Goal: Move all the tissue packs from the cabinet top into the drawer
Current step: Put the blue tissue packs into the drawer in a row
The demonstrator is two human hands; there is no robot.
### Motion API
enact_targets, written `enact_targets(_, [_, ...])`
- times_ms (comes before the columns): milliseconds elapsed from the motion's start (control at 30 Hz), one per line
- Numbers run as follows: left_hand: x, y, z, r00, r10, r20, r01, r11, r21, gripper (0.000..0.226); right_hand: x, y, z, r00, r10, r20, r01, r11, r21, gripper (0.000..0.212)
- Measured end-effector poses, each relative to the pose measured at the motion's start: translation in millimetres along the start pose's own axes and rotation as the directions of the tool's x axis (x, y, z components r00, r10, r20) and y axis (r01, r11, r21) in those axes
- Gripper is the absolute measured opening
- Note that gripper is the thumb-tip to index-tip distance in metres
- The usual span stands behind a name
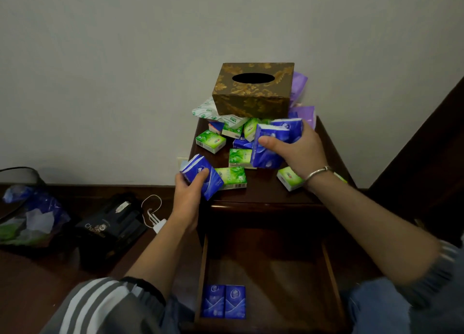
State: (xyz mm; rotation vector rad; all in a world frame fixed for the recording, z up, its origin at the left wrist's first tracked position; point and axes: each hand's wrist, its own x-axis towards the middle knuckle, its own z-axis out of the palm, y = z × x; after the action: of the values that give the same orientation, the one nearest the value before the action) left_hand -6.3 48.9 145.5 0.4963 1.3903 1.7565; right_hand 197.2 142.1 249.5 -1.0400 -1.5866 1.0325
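Note:
Several small tissue packs, green (210, 141) and blue, lie scattered on the dark wooden cabinet top (266, 193). My left hand (188, 195) grips one blue pack (202, 176) at the cabinet's front left corner. Over the middle of the top, my right hand (296, 153) holds two blue packs (270, 145) together. Below, the open drawer (329, 266) has two blue packs (223, 301) lying side by side in its front left corner.
A gold patterned tissue box (253, 90) stands at the back of the cabinet on white-green packs, with purple packs (298, 87) behind it. A black bag (110, 228), a white charger cable (153, 215) and a plastic bag (30, 218) lie on the floor at left.

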Motion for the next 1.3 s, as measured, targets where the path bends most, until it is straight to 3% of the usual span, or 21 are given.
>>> enact_targets(133, [-35,-1,4,0.987,-0.004,0.159,-0.002,0.999,0.043,0.058,-53,9,-7,0.960,0.263,0.098,-0.280,0.929,0.241,0.052])
enact_targets(233, [-63,-18,-12,0.962,-0.116,0.247,0.080,0.985,0.154,0.061,-87,30,-24,0.898,0.399,0.183,-0.434,0.870,0.234,0.044])
enact_targets(333, [-84,-44,-39,0.885,-0.350,0.309,0.234,0.905,0.354,0.064,-119,63,-40,0.815,0.534,0.226,-0.571,0.805,0.157,0.040])
enact_targets(433, [-96,-79,-57,0.813,-0.530,0.241,0.381,0.797,0.469,0.068,-143,102,-45,0.752,0.630,0.195,-0.649,0.759,0.048,0.037])
enact_targets(533, [-102,-111,-57,0.802,-0.577,0.154,0.436,0.742,0.510,0.051,-158,136,-44,0.687,0.712,0.146,-0.718,0.696,-0.014,0.039])
enact_targets(633, [-99,-133,-45,0.803,-0.590,0.083,0.448,0.690,0.569,0.048,-165,169,-44,0.627,0.774,0.091,-0.775,0.631,-0.030,0.050])
enact_targets(800, [-100,-166,-15,0.817,-0.566,0.114,0.302,0.587,0.751,0.051,-170,204,-50,0.570,0.821,0.037,-0.819,0.572,-0.050,0.072])
enact_targets(933, [-106,-199,7,0.848,-0.509,0.144,0.115,0.443,0.889,0.065,-167,216,-53,0.555,0.831,-0.015,-0.832,0.555,0.007,0.056])
enact_targets(1033, [-110,-219,12,0.792,-0.560,0.241,-0.075,0.303,0.950,0.062,-165,222,-54,0.558,0.830,0.020,-0.830,0.557,0.036,0.039])
enact_targets(1100, [-111,-230,10,0.753,-0.599,0.273,-0.131,0.270,0.954,0.059,-164,223,-55,0.567,0.823,0.028,-0.823,0.566,0.039,0.034])
enact_targets(1233, [-108,-244,1,0.738,-0.590,0.327,-0.245,0.218,0.945,0.056,-161,223,-54,0.560,0.827,0.052,-0.828,0.559,0.037,0.038])
enact_targets(1300, [-106,-246,-2,0.744,-0.546,0.385,-0.389,0.114,0.914,0.060,-161,224,-52,0.553,0.830,0.067,-0.833,0.553,0.028,0.047])
